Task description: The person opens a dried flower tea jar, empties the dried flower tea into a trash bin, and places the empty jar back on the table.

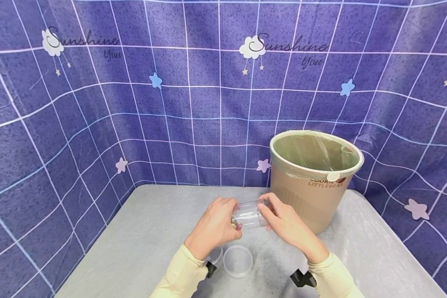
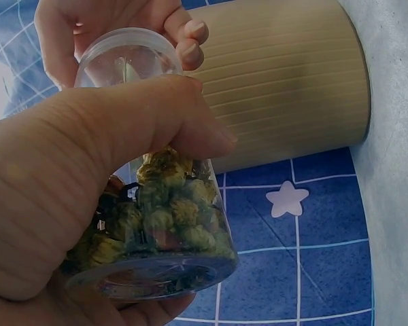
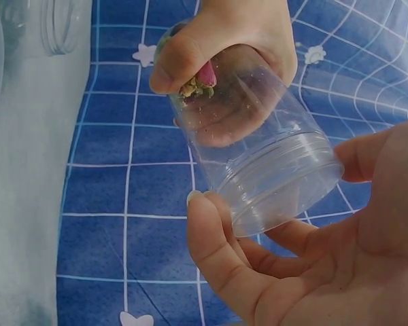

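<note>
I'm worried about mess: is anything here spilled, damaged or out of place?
Nothing stands out. The clear cylindrical plastic jar holding dried flower buds is tilted, but the left hand and right hand grip it, and no spill shows on the grey tabletop.

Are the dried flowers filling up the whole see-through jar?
No, the jar is empty near the right hand, with dried flowers showing only toward the end the left hand grips.

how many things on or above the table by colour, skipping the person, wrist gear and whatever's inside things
Clear: 3 (held jar, partly hidden jar, round lid-like piece)
Tan: 1 (bin, counted with its liner)
Total: 4
</note>
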`<state>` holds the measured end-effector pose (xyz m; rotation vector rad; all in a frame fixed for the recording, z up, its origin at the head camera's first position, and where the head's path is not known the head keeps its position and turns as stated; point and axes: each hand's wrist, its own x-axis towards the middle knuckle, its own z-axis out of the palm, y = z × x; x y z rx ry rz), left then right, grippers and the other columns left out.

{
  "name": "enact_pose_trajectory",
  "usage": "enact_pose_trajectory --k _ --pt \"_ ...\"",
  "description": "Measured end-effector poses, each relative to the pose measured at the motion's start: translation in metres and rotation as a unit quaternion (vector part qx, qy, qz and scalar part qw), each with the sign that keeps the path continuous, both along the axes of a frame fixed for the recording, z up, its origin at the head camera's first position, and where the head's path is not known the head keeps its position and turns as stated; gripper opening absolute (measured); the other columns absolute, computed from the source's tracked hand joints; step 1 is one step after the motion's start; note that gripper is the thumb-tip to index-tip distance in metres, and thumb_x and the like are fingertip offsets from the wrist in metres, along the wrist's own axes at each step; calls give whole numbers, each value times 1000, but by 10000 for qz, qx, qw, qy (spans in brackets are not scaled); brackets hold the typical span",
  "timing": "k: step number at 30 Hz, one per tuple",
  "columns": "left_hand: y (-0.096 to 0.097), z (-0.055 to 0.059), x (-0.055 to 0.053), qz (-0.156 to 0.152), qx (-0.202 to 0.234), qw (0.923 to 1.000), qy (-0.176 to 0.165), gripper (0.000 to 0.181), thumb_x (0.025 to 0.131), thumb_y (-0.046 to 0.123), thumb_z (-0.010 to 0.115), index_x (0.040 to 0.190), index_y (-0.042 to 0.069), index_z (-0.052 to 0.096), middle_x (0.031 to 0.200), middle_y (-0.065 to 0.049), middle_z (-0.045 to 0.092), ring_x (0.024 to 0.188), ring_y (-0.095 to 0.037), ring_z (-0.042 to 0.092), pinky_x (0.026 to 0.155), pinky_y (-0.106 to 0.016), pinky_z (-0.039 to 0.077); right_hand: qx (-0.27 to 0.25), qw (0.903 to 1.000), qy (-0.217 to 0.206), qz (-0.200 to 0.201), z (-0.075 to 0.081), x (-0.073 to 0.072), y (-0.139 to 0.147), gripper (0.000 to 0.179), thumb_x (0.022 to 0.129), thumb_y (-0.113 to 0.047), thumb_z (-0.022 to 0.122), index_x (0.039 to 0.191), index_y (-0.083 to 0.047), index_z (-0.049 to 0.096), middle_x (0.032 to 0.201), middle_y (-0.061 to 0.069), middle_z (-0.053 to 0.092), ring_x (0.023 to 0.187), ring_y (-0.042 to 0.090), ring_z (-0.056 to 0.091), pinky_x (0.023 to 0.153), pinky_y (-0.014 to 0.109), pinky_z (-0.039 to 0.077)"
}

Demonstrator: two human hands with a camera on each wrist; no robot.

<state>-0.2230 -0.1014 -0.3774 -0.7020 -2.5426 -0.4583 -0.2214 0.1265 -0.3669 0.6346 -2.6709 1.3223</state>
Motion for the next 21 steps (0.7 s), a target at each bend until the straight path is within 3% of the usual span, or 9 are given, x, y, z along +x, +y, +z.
enact_pose_trajectory --k 21 --pt "0 -1 0 -18 -33 10000 75 47 59 22 86 101 14 67 89 5 69 86 -18 60 78 -33 52 -246 9983 283 437 -1 1 1 29 106 -30 56 132 -16 54 95 3 68 75 15 68 67 28 57"
